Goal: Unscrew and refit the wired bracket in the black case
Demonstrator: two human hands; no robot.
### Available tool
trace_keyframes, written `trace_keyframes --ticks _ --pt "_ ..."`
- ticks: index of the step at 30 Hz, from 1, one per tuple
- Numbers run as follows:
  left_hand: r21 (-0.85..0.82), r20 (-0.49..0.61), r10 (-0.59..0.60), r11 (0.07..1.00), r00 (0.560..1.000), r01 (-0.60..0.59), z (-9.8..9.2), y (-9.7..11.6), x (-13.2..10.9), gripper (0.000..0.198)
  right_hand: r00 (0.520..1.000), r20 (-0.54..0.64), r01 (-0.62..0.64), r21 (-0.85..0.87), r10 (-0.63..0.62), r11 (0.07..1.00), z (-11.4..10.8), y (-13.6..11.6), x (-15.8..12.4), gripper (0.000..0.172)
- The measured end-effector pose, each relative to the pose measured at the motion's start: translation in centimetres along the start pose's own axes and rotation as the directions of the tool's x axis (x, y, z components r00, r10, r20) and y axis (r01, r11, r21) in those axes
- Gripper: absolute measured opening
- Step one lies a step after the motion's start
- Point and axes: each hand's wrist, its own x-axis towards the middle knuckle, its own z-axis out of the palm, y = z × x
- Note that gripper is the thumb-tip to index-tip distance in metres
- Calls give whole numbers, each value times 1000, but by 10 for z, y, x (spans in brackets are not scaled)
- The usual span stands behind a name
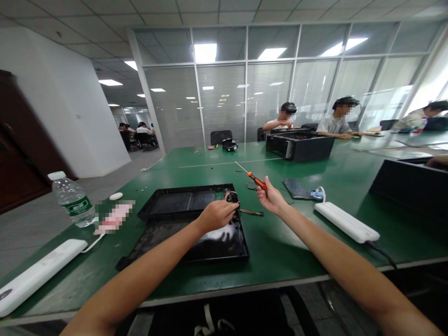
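Black casing point(217, 249) lies on the green surface point(280, 261)! Right of it, the right hand point(271, 198) has its fingers wrapped round 1 orange-and-black screwdriver point(257, 180). Left hand point(217, 215), over the casing, meets wires point(252, 213) at its far-right corner; can't tell if those fingers grip.

The left arm point(150, 268) is bare and reaches up from the bottom left; its left hand point(217, 214) shows its back, with the fingers bent down and in; the right arm point(343, 259) is bare too and reaches up from the bottom right; its right hand point(271, 196) sits a bit higher, fingers curled tight; the two hands are near but apart.
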Motion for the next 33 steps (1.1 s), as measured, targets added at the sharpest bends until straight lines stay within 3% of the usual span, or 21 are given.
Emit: trace_keyframes --ticks 2,4,6,7,9,10,11,13,15,18,23,28,33 --pt "77 6 -98 992 995 97 -13 -12 0 25 993 120 29 -92 -18 995 9 -11 -11 20" --pt "152 63 -226 965 972 214 -25 -33 -8 25 955 295 99 -271 -15 958 19 -16 -29 15" --pt "188 162 -305 943 938 274 -33 -59 -23 32 893 449 269 -502 -18 822 28 -11 -54 14" --pt "179 218 -315 943 924 280 -36 -72 -33 41 863 504 384 -611 -35 692 31 -5 -67 12" --pt "124 315 -329 944 890 305 -37 -95 -52 50 807 590 576 -768 -43 278 35 14 -94 8" --pt "96 350 -339 940 873 327 -36 -104 -60 50 769 639 637 -766 -4 85 34 25 -104 9" --pt "75 378 -344 937 859 342 -34 -111 -66 47 727 682 686 -726 80 -52 33 35 -113 13" --pt "68 395 -344 936 852 346 -29 -118 -73 40 660 723 751 -634 203 -182 29 53 -124 16" --pt "111 384 -325 945 864 306 -23 -118 -71 32 625 735 781 -580 264 -233 24 62 -129 15" --pt "198 393 -292 953 872 230 -17 -114 -61 24 611 740 791 -556 281 -258 17 64 -133 12" --pt "259 473 -258 955 842 147 -24 -116 -42 19 648 713 760 -586 267 -282 15 58 -137 10" --pt "237 458 -186 968 869 82 -68 -107 -31 18 643 711 764 -572 283 -297 11 55 -96 14" --pt "197 480 -120 980 869 26 -128 -48 -37 11 686 701 722 -620 196 -308 5 62 -24 24"
